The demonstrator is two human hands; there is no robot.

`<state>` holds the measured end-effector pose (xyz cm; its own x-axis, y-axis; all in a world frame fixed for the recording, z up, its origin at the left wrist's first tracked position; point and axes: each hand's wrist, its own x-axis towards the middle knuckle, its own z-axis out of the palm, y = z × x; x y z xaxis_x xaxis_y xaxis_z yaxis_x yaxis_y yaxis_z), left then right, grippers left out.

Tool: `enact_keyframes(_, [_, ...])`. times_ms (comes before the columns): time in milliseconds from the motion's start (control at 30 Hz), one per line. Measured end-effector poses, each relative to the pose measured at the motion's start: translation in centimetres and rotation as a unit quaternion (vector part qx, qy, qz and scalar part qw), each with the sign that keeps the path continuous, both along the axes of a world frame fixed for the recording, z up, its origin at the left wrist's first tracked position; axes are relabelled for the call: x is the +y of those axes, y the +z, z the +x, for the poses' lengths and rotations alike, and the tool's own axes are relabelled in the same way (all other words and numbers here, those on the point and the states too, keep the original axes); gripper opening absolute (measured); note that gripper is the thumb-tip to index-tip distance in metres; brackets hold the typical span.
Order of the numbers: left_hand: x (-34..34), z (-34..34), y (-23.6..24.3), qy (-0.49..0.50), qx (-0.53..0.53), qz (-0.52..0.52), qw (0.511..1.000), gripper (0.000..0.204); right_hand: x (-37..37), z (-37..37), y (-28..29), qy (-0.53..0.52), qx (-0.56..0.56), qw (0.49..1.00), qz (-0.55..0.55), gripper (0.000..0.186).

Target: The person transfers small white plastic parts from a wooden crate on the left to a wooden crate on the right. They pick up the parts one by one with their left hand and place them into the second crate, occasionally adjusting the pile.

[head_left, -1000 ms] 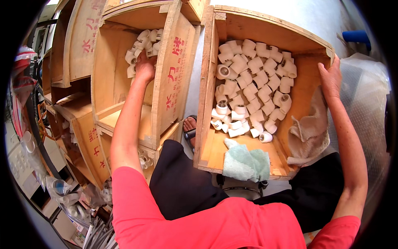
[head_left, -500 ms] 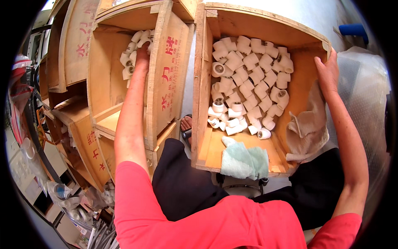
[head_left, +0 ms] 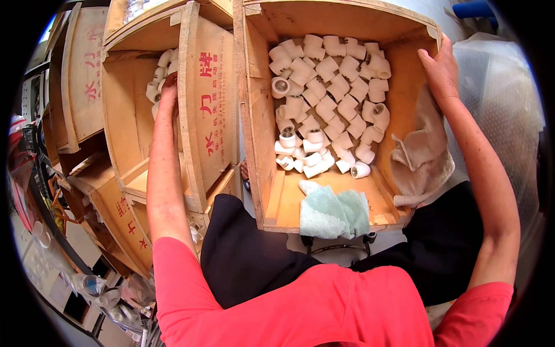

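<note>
A wooden crate (head_left: 370,22) stands before me, tilted toward me, with several white elbow pipe fittings (head_left: 329,107) packed in rows inside. My right hand (head_left: 442,69) is closed around its upper right edge, thumb on the inner side. My left arm reaches into a second wooden crate (head_left: 130,107) at the left. There my left hand (head_left: 169,91) is at a small heap of white fittings (head_left: 159,74); its fingertips are hidden among them. A pale green cloth (head_left: 332,211) hangs over the near edge of the big crate, and a beige cloth (head_left: 425,159) lies over its right side.
More wooden crates (head_left: 87,69) with red markings are stacked at the far left. Clear plastic wrap (head_left: 491,110) covers something on the right. A blue cylinder (head_left: 471,9) lies at the upper right. Plastic bags and grey tubes (head_left: 151,332) fill the lower left.
The view has shifted, so the crates now appear further left and slightly higher. My left hand stays in the left crate, and my right hand keeps its hold on the big crate's edge.
</note>
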<state>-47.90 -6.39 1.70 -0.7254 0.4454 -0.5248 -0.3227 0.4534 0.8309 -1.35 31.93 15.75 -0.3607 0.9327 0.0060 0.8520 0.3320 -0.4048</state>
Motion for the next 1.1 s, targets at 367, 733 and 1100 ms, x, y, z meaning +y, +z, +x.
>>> enact_keyframes(367, [2.3, 1.3, 2.1, 0.074, -0.052, 0.042, 0.995, 0.04, 0.0, 0.4, 0.2, -0.003, -0.009, 1.0, 0.004, 0.058])
enact_keyframes(733, [0.8, 4.7, 7.8, 0.01, -0.261, 0.15, 0.954, 0.045, 0.1, 0.0, -0.3, 0.008, 0.009, 1.0, 0.009, 0.059])
enact_keyframes(1100, [-1.0, 1.9, 10.2, 0.0, -0.135, 0.051, 0.99, 0.049, 0.2, -0.6, -0.8, 0.027, 0.011, 0.999, 0.018, 0.061])
